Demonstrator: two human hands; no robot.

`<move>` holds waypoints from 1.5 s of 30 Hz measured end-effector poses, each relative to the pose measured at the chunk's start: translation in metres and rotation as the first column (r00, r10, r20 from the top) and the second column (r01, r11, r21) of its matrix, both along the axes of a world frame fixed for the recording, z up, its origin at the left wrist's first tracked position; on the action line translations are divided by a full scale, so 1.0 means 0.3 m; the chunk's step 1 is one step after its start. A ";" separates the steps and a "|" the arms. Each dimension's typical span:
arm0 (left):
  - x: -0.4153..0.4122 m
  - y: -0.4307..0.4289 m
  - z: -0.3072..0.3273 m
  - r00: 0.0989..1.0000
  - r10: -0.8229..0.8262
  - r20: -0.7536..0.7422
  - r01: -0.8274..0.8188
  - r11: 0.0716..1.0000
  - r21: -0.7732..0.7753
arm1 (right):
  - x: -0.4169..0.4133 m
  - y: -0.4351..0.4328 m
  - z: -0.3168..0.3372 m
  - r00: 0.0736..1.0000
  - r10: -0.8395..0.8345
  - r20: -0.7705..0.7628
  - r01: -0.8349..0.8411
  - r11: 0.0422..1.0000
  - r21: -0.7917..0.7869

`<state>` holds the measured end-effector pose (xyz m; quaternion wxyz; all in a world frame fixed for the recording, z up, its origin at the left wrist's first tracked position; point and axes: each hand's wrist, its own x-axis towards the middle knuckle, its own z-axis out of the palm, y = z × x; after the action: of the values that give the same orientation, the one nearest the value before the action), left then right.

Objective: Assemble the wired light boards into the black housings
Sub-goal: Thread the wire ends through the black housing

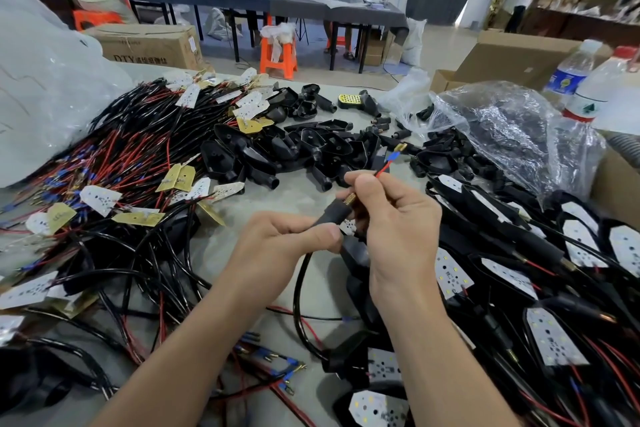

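Lying nearest me, at the bottom edge: a white light board [372, 407] seated in a black shell, and a scatter of loose blue-sleeved terminals [277, 369] on red leads.

A black cable [297, 288] loops up from there toward my hands.

Left hand [277, 243]: fingers and thumb curled round the stem of a black housing [330, 215], held above the worktop [287, 191]. The stem's brass threaded end [350, 199] pokes out toward my right hand.

Right hand [398, 218]: thumb and fingers pinching a red wire [382, 170] that comes out past the brass end. Its blue-and-brass terminal [395, 151] points up and away from me. The housing's body is mostly hidden behind this hand.

To my right: a heap of housings with boards already in them [554, 336], white faces up, cables tangled through.

To my left: a big tangle of wired boards [121, 163], black and red leads, white and brass-coloured plates mixed.

Beyond my hands, mid-worktop: a pile of empty black housings [277, 149]. Right of it, a crumpled clear plastic bag [512, 125] with more black parts spilling from it.

Far right corner: two water bottles [571, 69], standing upright side by side.

Past the worktop: a cardboard box [149, 45], an orange stool [278, 57], and people seated at a long table [311, 7] across the room.
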<state>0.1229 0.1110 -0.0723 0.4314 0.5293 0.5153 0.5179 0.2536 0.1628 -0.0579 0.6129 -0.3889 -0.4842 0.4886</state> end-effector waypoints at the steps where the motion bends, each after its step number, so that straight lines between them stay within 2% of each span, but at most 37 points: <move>1: 0.000 0.000 0.005 0.997 -0.049 0.054 0.051 0.998 -0.039 | -0.003 -0.001 0.003 1.000 -0.013 -0.008 0.013 1.000 0.015; 3: -0.006 -0.006 0.010 0.972 -0.161 0.172 0.183 0.976 -0.120 | 0.009 0.009 0.017 0.994 -0.055 -0.094 0.056 0.998 0.010; 6: -0.012 -0.018 0.008 0.899 -0.294 0.325 0.357 0.922 -0.151 | 0.087 0.055 0.041 0.949 -0.134 -0.284 0.121 0.991 -0.062; 12: -0.012 -0.015 0.017 0.889 -0.292 0.352 0.367 0.915 -0.167 | 0.141 0.075 0.034 0.893 -0.235 -0.383 0.193 0.970 -0.145; 17: -0.032 0.012 -0.004 0.939 -0.174 0.297 0.256 0.930 -0.264 | 0.159 0.077 0.053 0.841 -0.232 -0.488 0.171 0.971 -0.167; 19: -0.041 0.008 -0.010 0.954 -0.103 0.283 0.183 0.944 -0.274 | 0.136 0.073 0.047 0.881 -0.129 -0.456 0.039 0.979 -0.201; 20: -0.047 0.004 -0.010 0.953 -0.081 0.291 0.165 0.947 -0.277 | 0.118 0.066 0.043 0.921 -0.030 -0.389 -0.060 0.974 -0.218; 22: -0.056 0.001 -0.006 0.946 -0.068 0.316 0.159 0.950 -0.269 | 0.076 0.044 0.029 0.964 0.235 -0.126 -0.257 0.944 -0.207; 24: -0.056 0.001 0.001 0.949 -0.072 0.307 0.155 0.955 -0.253 | 0.042 0.026 0.003 0.931 0.357 0.078 -0.342 0.926 -0.160; 26: -0.056 -0.002 0.001 0.956 -0.097 0.278 0.165 0.958 -0.234 | 0.038 0.026 0.001 0.952 0.298 0.073 -0.288 0.950 -0.123; 28: -0.056 -0.007 -0.002 0.957 -0.131 0.260 0.190 0.958 -0.216 | 0.068 0.042 0.014 0.966 0.254 -0.044 -0.258 0.958 -0.124; 30: -0.056 -0.008 -0.006 0.958 -0.141 0.250 0.195 0.959 -0.205 | 0.106 0.056 0.017 0.946 0.316 -0.075 -0.324 0.934 -0.153; 34: -0.043 0.001 -0.019 0.957 -0.153 0.247 0.202 0.961 -0.187 | 0.079 0.023 0.001 0.845 0.513 0.149 -0.484 0.854 -0.191; 37: -0.043 0.010 -0.033 0.948 -0.123 0.293 0.186 0.963 -0.197 | 0.038 0.015 -0.002 0.912 0.388 0.134 -0.366 0.917 -0.160; 39: -0.059 0.014 -0.039 0.932 -0.115 0.345 0.196 0.959 -0.207 | 0.041 0.026 -0.001 0.964 0.263 0.047 -0.253 0.956 -0.148; 42: -0.082 0.015 -0.036 0.951 -0.130 0.280 0.205 0.944 -0.257 | 0.065 0.042 0.010 0.981 0.133 -0.138 -0.153 0.977 -0.148; 45: -0.098 0.024 -0.040 0.976 -0.057 0.212 0.116 0.954 -0.278 | 0.081 0.055 0.015 0.973 0.073 -0.220 -0.107 0.983 -0.150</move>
<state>0.0936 0.1182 -0.0844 0.5762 0.4276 0.5151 0.4687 0.2779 0.1794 -0.0533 0.6052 -0.3599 -0.3916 0.5923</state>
